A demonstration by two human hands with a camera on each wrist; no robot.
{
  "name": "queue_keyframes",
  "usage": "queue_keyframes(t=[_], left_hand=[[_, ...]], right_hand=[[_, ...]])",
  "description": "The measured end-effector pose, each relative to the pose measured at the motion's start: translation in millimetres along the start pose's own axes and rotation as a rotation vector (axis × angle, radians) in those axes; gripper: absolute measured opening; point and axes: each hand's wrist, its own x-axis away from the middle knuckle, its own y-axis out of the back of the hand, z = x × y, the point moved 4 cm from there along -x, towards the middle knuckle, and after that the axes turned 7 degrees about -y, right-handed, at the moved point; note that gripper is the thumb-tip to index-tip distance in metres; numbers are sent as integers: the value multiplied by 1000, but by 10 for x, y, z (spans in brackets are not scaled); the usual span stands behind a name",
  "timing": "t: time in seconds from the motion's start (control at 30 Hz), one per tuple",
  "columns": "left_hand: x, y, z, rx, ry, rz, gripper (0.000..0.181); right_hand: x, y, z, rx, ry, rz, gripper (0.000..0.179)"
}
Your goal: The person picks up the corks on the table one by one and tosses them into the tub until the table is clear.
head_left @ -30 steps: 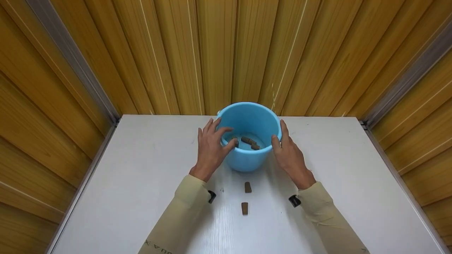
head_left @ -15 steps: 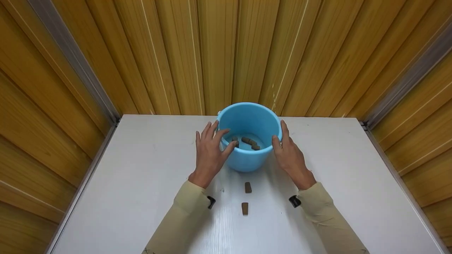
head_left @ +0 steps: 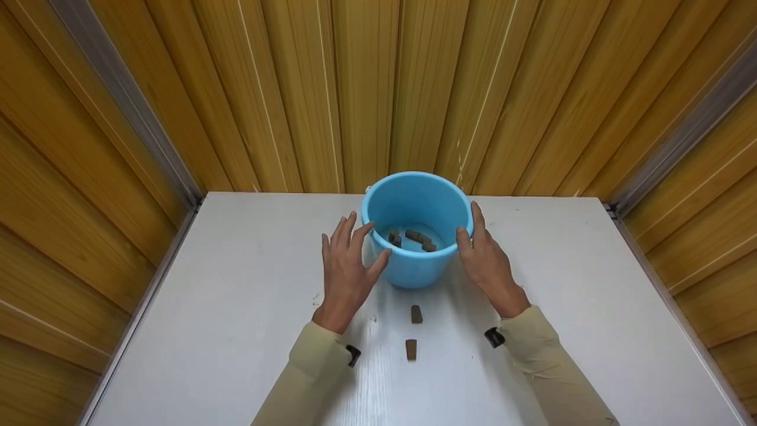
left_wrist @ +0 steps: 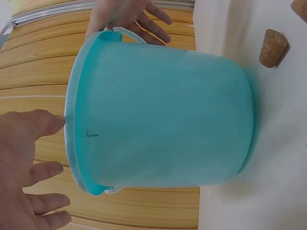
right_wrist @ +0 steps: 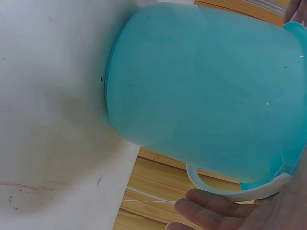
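A light blue bucket (head_left: 414, 269) stands upright at the back of the white table, several corks (head_left: 418, 237) on its bottom. My right hand (head_left: 489, 260) holds the bucket's right rim, thumb at the edge and fingers along the outside by the white handle (right_wrist: 235, 194). At the left side, my left hand (head_left: 348, 269) has its fingers spread; its thumb tip is at or very near the rim, and nothing is held. In front of the bucket lie two corks, a nearer one (head_left: 411, 349) and a farther one (head_left: 416, 314).
Yellow wood-look panels (head_left: 366, 89) wall in the back and both sides of the white table (head_left: 248, 284). Grey metal strips (head_left: 136, 112) run along the corners. A dark clip-like piece (head_left: 494, 337) is at each cuff.
My left hand has drawn back left and towards me, its thumb and index finger coming out from over the bucket's opening. The right hand and bucket stay put.
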Motion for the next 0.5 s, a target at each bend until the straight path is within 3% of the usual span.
queue_keyframes(t=[0.33,0.5], left_hand=[[173,-96,47,13,44,18,74],[260,-161,82,0,79,51,72]], right_hand=[[-11,-1,1,11,-14,-5,74],[-21,1,0,22,-8,-16,74]])
